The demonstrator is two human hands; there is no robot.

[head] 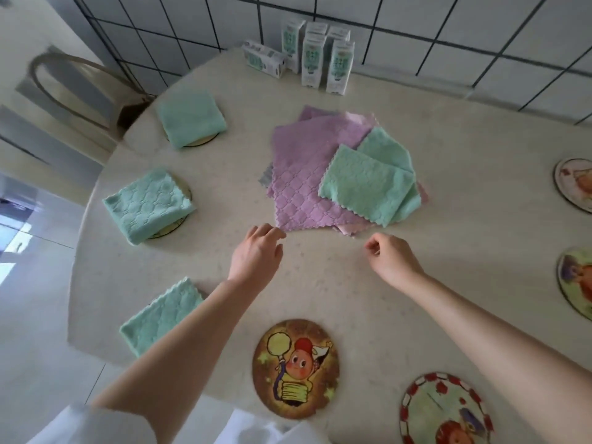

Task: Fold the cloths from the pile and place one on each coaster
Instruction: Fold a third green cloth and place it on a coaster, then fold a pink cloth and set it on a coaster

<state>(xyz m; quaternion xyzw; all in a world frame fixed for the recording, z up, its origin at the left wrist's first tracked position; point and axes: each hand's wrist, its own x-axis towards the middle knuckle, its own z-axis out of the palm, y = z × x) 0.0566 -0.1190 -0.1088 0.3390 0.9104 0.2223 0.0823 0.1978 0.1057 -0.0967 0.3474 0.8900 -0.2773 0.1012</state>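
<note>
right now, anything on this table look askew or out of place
One carton lies on its side at the back of the table, while the cartons beside it stand upright. Nothing looks spilled or damaged.

Pile [304,187] sits centre, ahead of me: purple quilted cloths spread flat, w/ a folded green cloth [368,184] on its right side. Left: far cloth [190,118] on far coaster [201,141], mid cloth [149,205] on mid coaster [169,231], near cloth [161,315], all green, folded. Bare: brown coaster [296,368], red-rimmed coaster [443,411] near me; upper right coaster [575,184], lower right coaster [576,283].
</note>
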